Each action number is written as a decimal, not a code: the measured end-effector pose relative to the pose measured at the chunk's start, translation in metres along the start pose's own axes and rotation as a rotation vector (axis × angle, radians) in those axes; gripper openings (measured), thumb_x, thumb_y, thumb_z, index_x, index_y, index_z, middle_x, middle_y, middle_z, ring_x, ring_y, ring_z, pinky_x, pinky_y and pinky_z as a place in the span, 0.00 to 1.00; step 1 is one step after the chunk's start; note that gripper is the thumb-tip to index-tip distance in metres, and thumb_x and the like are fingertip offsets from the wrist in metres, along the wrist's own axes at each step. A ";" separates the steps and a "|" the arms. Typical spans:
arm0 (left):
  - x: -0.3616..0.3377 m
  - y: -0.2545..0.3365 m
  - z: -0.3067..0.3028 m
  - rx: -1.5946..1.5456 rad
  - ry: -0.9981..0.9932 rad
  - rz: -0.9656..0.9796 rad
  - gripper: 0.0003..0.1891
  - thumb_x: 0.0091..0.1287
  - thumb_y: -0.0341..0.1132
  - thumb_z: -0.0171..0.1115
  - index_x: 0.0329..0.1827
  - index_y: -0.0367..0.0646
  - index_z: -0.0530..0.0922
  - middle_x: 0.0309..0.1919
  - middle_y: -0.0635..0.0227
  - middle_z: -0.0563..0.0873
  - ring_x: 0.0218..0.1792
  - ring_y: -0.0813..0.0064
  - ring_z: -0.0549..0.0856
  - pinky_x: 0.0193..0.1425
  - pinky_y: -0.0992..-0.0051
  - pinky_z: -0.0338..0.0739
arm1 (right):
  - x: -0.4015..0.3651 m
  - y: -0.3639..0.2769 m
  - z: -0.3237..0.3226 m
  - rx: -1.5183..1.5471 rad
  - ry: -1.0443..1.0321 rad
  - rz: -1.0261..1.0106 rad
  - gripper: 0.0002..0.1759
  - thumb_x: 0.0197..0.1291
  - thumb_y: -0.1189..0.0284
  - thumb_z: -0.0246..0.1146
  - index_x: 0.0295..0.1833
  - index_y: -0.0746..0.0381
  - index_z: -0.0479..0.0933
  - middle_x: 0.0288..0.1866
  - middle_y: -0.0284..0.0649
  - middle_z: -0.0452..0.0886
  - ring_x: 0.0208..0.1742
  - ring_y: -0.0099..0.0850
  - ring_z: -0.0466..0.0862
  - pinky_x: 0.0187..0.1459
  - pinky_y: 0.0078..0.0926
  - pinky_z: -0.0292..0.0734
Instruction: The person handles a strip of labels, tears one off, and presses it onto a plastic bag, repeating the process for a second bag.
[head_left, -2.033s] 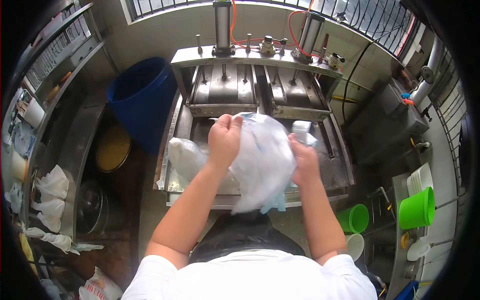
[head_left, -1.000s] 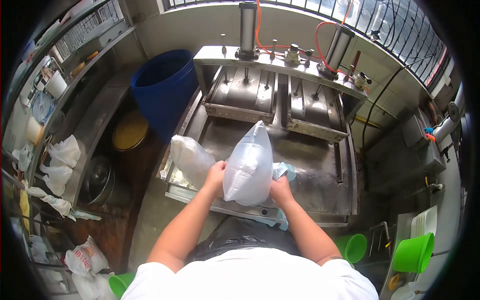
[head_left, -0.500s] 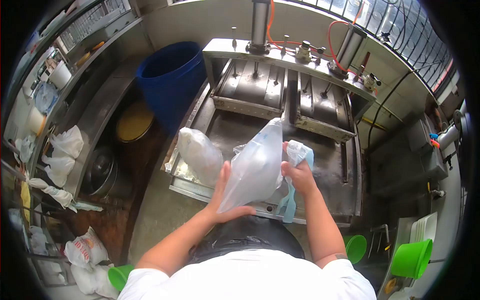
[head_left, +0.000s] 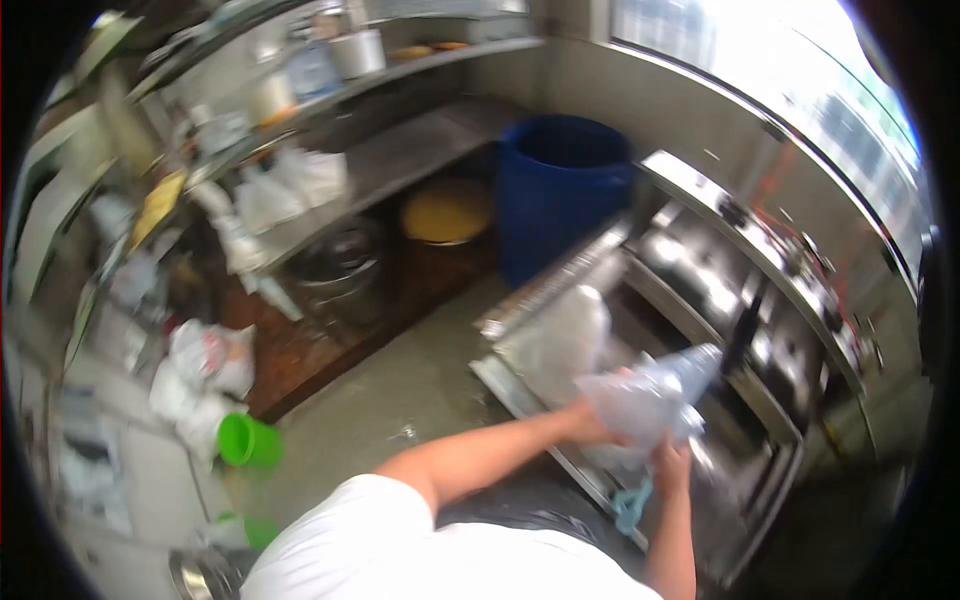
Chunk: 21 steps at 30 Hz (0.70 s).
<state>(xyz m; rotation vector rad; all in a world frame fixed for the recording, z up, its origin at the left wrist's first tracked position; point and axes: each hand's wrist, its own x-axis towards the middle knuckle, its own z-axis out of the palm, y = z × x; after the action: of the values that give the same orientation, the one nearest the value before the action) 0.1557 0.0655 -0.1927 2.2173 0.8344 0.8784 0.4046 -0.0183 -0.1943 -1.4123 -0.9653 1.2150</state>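
Observation:
A translucent plastic bag (head_left: 640,398) hangs over the metal press table in front of me, its pointed end toward the upper right. My left hand (head_left: 592,424) holds it from the left, with the fingers partly hidden by the plastic. At the bag's lower right, my right hand (head_left: 672,464) is closed round a bunched light-blue strip (head_left: 630,508) whose loose end dangles below. Motion blur hides finer details of both hands. Another filled plastic bag (head_left: 578,335) rests on the left part of the press table (head_left: 520,392).
Beyond stand a blue barrel (head_left: 565,205), a yellow-topped round tub (head_left: 447,215) and a metal pot (head_left: 345,258). To the left are white sacks (head_left: 212,362), a green bucket (head_left: 248,440) and a shelf (head_left: 430,150) along the wall.
My view has swung left, so the press now sits at the right and more of the shelves and floor shows. The bag in my hands has tipped over toward the right; both hands remain at it.

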 end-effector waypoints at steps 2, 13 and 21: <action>-0.017 -0.010 -0.008 0.020 0.011 0.023 0.65 0.53 0.56 0.85 0.87 0.40 0.52 0.84 0.41 0.56 0.85 0.43 0.54 0.89 0.54 0.46 | 0.002 0.003 -0.004 0.033 0.025 -0.026 0.12 0.79 0.65 0.63 0.57 0.59 0.75 0.35 0.27 0.77 0.32 0.20 0.74 0.33 0.25 0.72; -0.002 0.089 -0.054 0.136 0.042 0.186 0.55 0.46 0.58 0.84 0.80 0.50 0.72 0.80 0.52 0.70 0.84 0.43 0.57 0.89 0.49 0.47 | 0.007 0.005 -0.005 0.175 -0.161 -0.110 0.28 0.72 0.70 0.67 0.74 0.66 0.71 0.63 0.40 0.83 0.59 0.33 0.84 0.58 0.29 0.79; -0.021 0.028 -0.034 0.244 -0.069 -0.240 0.57 0.49 0.63 0.80 0.83 0.52 0.66 0.81 0.52 0.67 0.82 0.44 0.61 0.86 0.50 0.54 | 0.033 0.047 0.022 0.274 -0.183 0.002 0.26 0.78 0.68 0.64 0.74 0.66 0.68 0.67 0.44 0.81 0.63 0.37 0.83 0.60 0.36 0.81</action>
<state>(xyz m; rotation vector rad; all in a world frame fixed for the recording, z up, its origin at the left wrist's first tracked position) 0.1270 0.0427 -0.1603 2.2748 1.1999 0.6091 0.3870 0.0093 -0.2468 -1.1018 -0.8819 1.4371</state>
